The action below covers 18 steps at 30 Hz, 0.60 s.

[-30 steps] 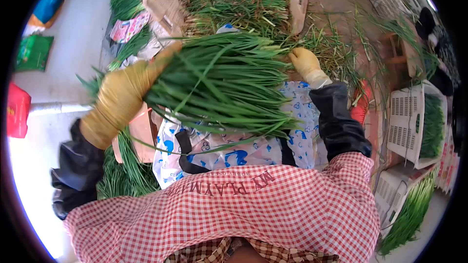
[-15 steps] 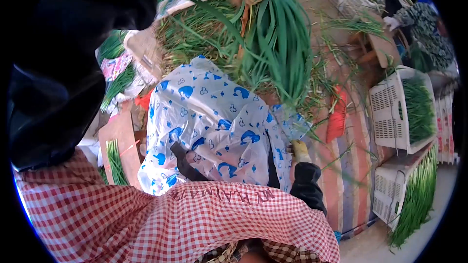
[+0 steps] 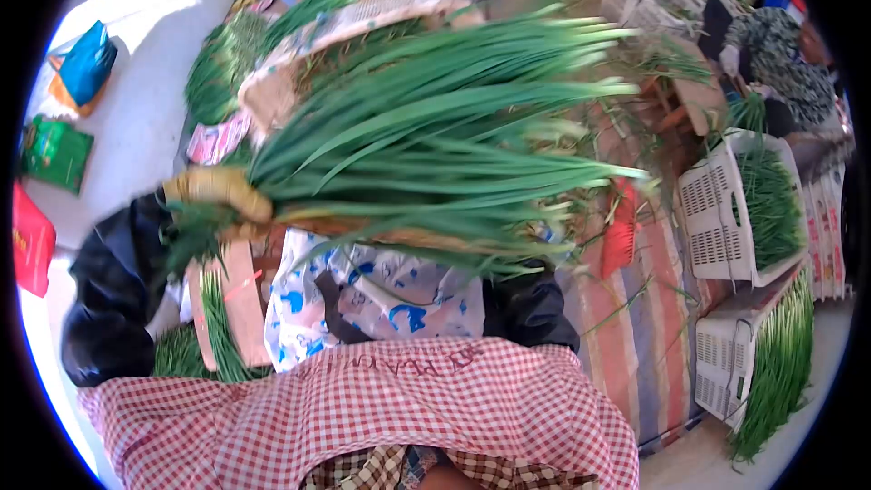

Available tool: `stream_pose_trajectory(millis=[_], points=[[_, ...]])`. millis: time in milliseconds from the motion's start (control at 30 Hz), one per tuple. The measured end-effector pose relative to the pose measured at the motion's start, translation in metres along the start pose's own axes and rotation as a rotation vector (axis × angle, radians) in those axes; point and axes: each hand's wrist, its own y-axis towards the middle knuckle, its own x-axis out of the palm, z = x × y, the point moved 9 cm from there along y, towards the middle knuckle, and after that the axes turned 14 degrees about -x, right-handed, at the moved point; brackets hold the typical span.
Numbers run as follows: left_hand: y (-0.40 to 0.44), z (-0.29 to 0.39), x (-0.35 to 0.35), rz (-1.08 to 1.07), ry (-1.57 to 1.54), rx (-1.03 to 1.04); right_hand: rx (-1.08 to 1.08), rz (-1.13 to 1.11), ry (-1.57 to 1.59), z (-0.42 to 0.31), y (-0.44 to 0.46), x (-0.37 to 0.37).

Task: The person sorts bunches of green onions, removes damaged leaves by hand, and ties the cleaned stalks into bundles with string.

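Observation:
A large bunch of long green stalks [image 3: 435, 136] spreads sideways in front of me, its leafy end at the left and its pale ends toward the right. My left hand [image 3: 220, 191], in a yellow glove, is wrapped round the leafy end. My right hand is hidden behind the bunch; only its dark sleeve [image 3: 535, 308] shows below the stalks. Under the bunch, a white plastic sheet with blue prints [image 3: 381, 295] covers my lap. A board [image 3: 245, 295] at the left carries a small bundle of stalks [image 3: 218, 318].
White crates with greens [image 3: 712, 209] [image 3: 723, 372] stand at the right, beside a striped mat [image 3: 635, 336]. A red brush-like object [image 3: 619, 236] lies on it. Another person [image 3: 785, 63] sits at the upper right. Coloured bags [image 3: 59, 154] lie on the floor at the left.
The bunch has swung from hanging upright at the top to lying sideways, lower and closer. My left hand has come down to the left. My right hand has gone out of sight behind the stalks.

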Motion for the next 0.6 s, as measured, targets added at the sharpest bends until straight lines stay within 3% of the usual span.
stream_pose_trajectory(millis=[33, 67, 167, 200, 233, 300, 367, 433, 500, 533, 600], points=[[0.025, -0.035, 0.002, -0.142, -0.075, 0.073, -0.01, 0.015, -0.014, 0.002, 0.004, 0.0], [0.04, -0.08, 0.005, -0.223, -0.008, -0.115, -0.024, 0.05, -0.046, 0.004, 0.007, -0.008], [0.09, -0.175, 0.015, -0.308, -0.271, -0.175, -0.133, 0.223, -0.221, -0.011, 0.017, -0.065], [0.097, -0.191, 0.022, -0.316, -0.291, -0.179, -0.192, -0.09, -0.423, -0.018, 0.027, -0.062], [0.104, -0.201, 0.026, -0.294, -0.309, -0.168, 0.092, -0.016, 0.167, 0.001, 0.023, -0.042], [0.11, -0.21, 0.039, -0.276, -0.338, -0.147, 0.264, -0.097, 0.155, -0.011, 0.034, -0.031], [0.107, -0.215, 0.049, -0.307, -0.51, -0.153, 0.02, 0.175, -0.307, -0.07, 0.052, -0.04], [0.122, -0.233, 0.044, -0.286, -0.483, -0.134, -0.028, 0.163, -0.98, -0.164, 0.075, -0.071], [0.138, -0.244, 0.044, -0.294, -0.4, -0.075, -0.213, -0.026, -2.502, -0.265, 0.116, -0.13], [0.139, -0.244, 0.044, -0.321, -0.423, -0.042, -0.219, -0.021, -2.515, -0.251, 0.103, -0.098], [0.145, -0.242, 0.048, -0.348, -0.392, -0.032, 0.205, -0.157, -2.925, -0.214, 0.065, -0.046]])
